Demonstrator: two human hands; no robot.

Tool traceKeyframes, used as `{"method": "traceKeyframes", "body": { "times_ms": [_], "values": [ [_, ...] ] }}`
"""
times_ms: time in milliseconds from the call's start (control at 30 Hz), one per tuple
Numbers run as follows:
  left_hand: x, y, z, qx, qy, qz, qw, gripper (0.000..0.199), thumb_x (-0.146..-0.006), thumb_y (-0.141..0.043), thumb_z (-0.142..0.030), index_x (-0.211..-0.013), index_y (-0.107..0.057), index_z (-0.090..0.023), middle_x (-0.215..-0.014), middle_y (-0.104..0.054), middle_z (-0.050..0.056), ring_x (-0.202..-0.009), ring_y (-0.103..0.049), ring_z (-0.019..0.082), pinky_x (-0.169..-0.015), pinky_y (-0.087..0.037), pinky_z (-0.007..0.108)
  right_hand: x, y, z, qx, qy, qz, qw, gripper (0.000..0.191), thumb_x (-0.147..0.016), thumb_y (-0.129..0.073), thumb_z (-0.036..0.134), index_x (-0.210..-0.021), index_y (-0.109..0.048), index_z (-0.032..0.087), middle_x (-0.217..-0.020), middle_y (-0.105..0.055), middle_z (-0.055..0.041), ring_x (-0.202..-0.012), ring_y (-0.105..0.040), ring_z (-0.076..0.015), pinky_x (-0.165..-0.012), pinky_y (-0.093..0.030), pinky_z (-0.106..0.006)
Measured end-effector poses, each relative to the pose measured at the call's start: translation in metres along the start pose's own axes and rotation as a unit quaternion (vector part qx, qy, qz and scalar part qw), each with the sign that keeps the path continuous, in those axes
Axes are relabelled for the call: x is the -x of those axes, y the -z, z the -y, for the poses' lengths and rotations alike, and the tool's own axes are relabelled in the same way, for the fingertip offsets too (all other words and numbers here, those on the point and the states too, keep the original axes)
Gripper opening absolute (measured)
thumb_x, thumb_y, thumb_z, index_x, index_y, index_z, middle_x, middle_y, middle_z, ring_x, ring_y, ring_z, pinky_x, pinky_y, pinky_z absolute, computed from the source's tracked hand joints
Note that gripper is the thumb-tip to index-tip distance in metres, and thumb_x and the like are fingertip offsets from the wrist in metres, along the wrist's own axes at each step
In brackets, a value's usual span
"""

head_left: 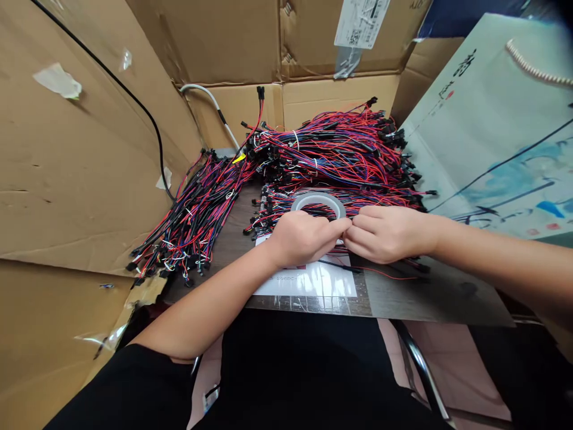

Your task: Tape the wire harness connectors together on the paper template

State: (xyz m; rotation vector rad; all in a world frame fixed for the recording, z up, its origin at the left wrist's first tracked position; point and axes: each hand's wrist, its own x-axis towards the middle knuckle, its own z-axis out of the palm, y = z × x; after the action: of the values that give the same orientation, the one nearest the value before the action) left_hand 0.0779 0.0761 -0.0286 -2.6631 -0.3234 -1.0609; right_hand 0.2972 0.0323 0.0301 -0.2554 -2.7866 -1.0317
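My left hand (301, 237) and my right hand (384, 234) meet above the front of the table. Both are closed, with their fingertips pinched together. Whatever lies between the fingertips is too small and covered to make out. A roll of pale grey tape (341, 208) shows just behind my left hand, which covers its near edge; whether that hand grips it I cannot tell. Below my hands, a thin black and red wire (394, 276) runs to the right over the table. A printed white sheet (308, 286) under clear tape lies beneath my left hand.
Bundles of red, blue and black wires with black connectors (344, 149) are heaped at the back. Another bundle (197, 221) lies left. Cardboard walls (233, 42) enclose the table (416, 298). A pale paper bag (501, 131) stands right; a black cable (147, 113) hangs left.
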Motion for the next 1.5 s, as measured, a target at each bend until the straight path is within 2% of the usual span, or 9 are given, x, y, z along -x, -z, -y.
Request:
{"method": "traceKeyframes", "body": {
  "times_ms": [267,400,600,733,867,1067,1233,1333,1500],
  "values": [
    [-0.004,0.021,0.011,0.039,0.149,-0.068,0.986,0.024,-0.093,-0.054,-0.027,-0.115,-0.062,-0.021,-0.089,-0.073,0.000,-0.068,-0.066,0.011,-0.064,-0.045,0.023,-0.017,0.027,0.007,-0.075,0.024,-0.031,0.996,0.026,-0.095,-0.051,0.019,-0.070,-0.060,0.020,-0.064,-0.051,0.0003,-0.059,-0.040,-0.0126,-0.055,-0.030,-0.033],
    [0.001,0.060,0.034,-0.022,0.284,-0.101,0.953,0.034,-0.090,-0.058,-0.033,-0.122,-0.059,-0.020,-0.095,-0.072,0.003,-0.076,-0.068,0.014,-0.070,-0.049,0.026,-0.020,0.036,0.029,-0.173,-0.166,-0.034,0.970,0.025,-0.094,-0.053,0.020,-0.069,-0.059,0.020,-0.063,-0.053,0.0001,-0.059,-0.041,-0.0120,-0.056,-0.030,-0.032],
    [0.033,0.113,0.046,-0.177,0.382,0.004,0.907,0.046,-0.090,-0.058,-0.040,-0.135,-0.054,-0.031,-0.100,-0.072,0.006,-0.091,-0.066,0.027,-0.082,-0.045,0.039,-0.013,0.026,0.046,-0.590,-0.447,-0.023,0.672,0.026,-0.098,-0.049,0.035,-0.100,-0.067,0.017,-0.069,-0.055,0.0003,-0.060,-0.045,-0.0095,-0.055,-0.035,-0.024],
    [0.062,0.118,0.045,-0.232,0.397,0.160,0.873,0.040,-0.095,-0.047,-0.037,-0.132,-0.057,-0.026,-0.090,-0.071,0.009,-0.086,-0.063,0.028,-0.091,-0.037,0.045,-0.009,0.006,0.062,-0.734,-0.452,-0.067,0.502,0.040,-0.095,-0.055,0.042,-0.127,-0.062,0.017,-0.067,-0.048,0.0029,-0.058,-0.039,-0.0082,-0.053,-0.030,-0.022],
    [0.082,0.110,0.040,-0.247,0.390,0.270,0.845,0.038,-0.097,-0.042,-0.038,-0.127,-0.059,-0.022,-0.089,-0.070,0.011,-0.089,-0.062,0.029,-0.084,-0.036,0.041,-0.008,-0.010,0.071,-0.814,-0.403,-0.102,0.405,0.051,-0.095,-0.058,0.038,-0.141,-0.051,0.016,-0.068,-0.042,0.0045,-0.059,-0.037,-0.0062,-0.053,-0.028,-0.020],
    [0.098,0.106,0.034,-0.217,0.388,0.289,0.848,0.039,-0.095,-0.048,-0.039,-0.128,-0.060,-0.022,-0.096,-0.070,0.012,-0.092,-0.062,0.031,-0.085,-0.037,0.042,-0.006,-0.015,0.076,-0.840,-0.369,-0.117,0.380,0.060,-0.096,-0.057,0.029,-0.152,-0.036,0.020,-0.072,-0.045,0.0042,-0.062,-0.041,-0.0059,-0.057,-0.034,-0.020],
    [0.075,0.097,0.012,-0.164,0.395,0.117,0.896,0.030,-0.092,-0.059,-0.039,-0.114,-0.068,-0.021,-0.109,-0.066,0.012,-0.106,-0.058,0.030,-0.094,-0.040,0.043,-0.008,-0.016,0.079,-0.836,-0.366,-0.104,0.394,0.066,-0.096,-0.056,0.027,-0.155,-0.028,0.023,-0.074,-0.047,0.0043,-0.064,-0.044,-0.0066,-0.061,-0.038,-0.021],
    [0.042,0.078,-0.017,0.066,0.366,0.034,0.928,0.019,-0.093,-0.058,-0.031,-0.102,-0.070,-0.020,-0.098,-0.069,0.007,-0.096,-0.062,0.021,-0.092,-0.045,0.036,-0.012,-0.017,0.082,-0.836,-0.349,-0.105,0.410,0.067,-0.096,-0.056,0.027,-0.155,-0.025,0.027,-0.075,-0.049,0.0046,-0.063,-0.044,-0.0062,-0.060,-0.038,-0.020],
    [0.000,0.042,-0.057,0.372,0.419,0.005,0.828,0.024,-0.094,-0.058,-0.036,-0.082,-0.066,-0.016,-0.080,-0.064,0.003,-0.074,-0.059,0.013,-0.066,-0.047,0.025,-0.016,-0.018,0.088,-0.805,-0.343,-0.127,0.466,0.064,-0.096,-0.053,0.026,-0.154,-0.026,0.027,-0.076,-0.050,0.0046,-0.061,-0.043,-0.0066,-0.056,-0.038,-0.019]
  ]
}}
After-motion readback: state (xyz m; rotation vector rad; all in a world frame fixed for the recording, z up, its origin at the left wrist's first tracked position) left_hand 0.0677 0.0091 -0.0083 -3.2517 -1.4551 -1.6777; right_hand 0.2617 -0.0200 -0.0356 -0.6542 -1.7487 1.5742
